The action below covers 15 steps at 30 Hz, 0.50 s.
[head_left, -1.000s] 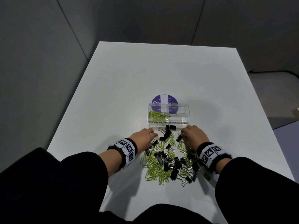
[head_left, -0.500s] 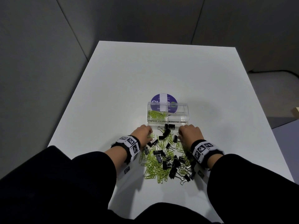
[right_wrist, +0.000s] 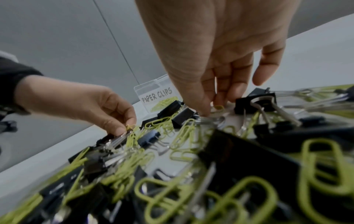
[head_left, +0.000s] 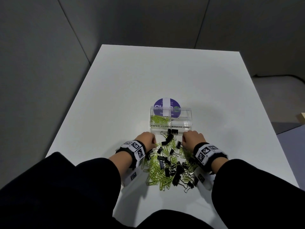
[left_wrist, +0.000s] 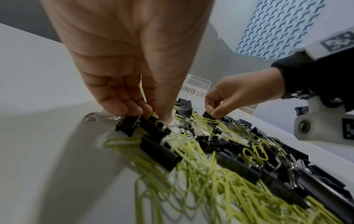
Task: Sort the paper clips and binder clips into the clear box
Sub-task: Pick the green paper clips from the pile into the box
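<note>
Both hands worked at the far edge of a mixed pile of clips, just short of the clear box.

Left hand [head_left: 146, 140], on the pile's left side, had its thumb and fingertips pinched on a green paper clip [right_wrist: 130, 127] at the heap's rim, a black binder clip [left_wrist: 128, 124] lying right under the fingers. Between the hands spread the pile [head_left: 166, 166] of green paper clips and black binder clips on the white table [head_left: 125, 90]. Right hand [head_left: 193, 140] had its thumb and fingers curled together over the clips on the right side, seemingly on a clip's wire handle, though which one could not be told. Beyond them stood the clear box [head_left: 171, 128]: its left half, marked PAPER CLIPS, held green clips, and the right half was marked BINDER CLIPS.
</note>
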Each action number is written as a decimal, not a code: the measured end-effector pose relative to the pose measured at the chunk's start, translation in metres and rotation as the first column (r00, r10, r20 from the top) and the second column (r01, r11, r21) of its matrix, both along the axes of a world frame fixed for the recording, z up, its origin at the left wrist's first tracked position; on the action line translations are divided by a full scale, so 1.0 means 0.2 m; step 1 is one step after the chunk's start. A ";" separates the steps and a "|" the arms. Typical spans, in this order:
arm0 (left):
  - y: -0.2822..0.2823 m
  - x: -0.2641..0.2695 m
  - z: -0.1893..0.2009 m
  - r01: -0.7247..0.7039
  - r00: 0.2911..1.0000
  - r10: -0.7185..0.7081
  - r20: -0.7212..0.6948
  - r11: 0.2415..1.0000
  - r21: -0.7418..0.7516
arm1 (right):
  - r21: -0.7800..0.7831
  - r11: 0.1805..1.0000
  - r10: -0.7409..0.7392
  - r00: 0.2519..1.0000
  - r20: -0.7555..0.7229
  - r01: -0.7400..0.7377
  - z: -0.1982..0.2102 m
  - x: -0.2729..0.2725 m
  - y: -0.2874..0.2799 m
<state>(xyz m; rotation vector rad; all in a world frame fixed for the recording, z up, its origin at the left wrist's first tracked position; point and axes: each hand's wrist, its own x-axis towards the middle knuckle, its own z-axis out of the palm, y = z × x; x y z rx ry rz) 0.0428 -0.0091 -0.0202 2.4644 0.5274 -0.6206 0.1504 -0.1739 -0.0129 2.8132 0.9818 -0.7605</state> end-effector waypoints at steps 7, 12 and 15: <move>0.03 -0.02 -0.01 -0.003 0.999 0.004 0.035 1.000 -0.022 | 0.179 0.981 -0.049 0.990 -0.132 0.073 0.05 -0.03 0.02; 0.09 -0.04 0.02 -0.043 0.993 0.049 0.111 0.998 -0.052 | 0.155 0.987 -0.012 0.993 -0.116 0.030 0.04 -0.06 0.06; 0.12 -0.05 0.03 -0.077 0.993 0.080 0.083 0.996 -0.041 | 0.072 0.997 -0.011 0.998 -0.061 0.015 0.02 -0.08 0.07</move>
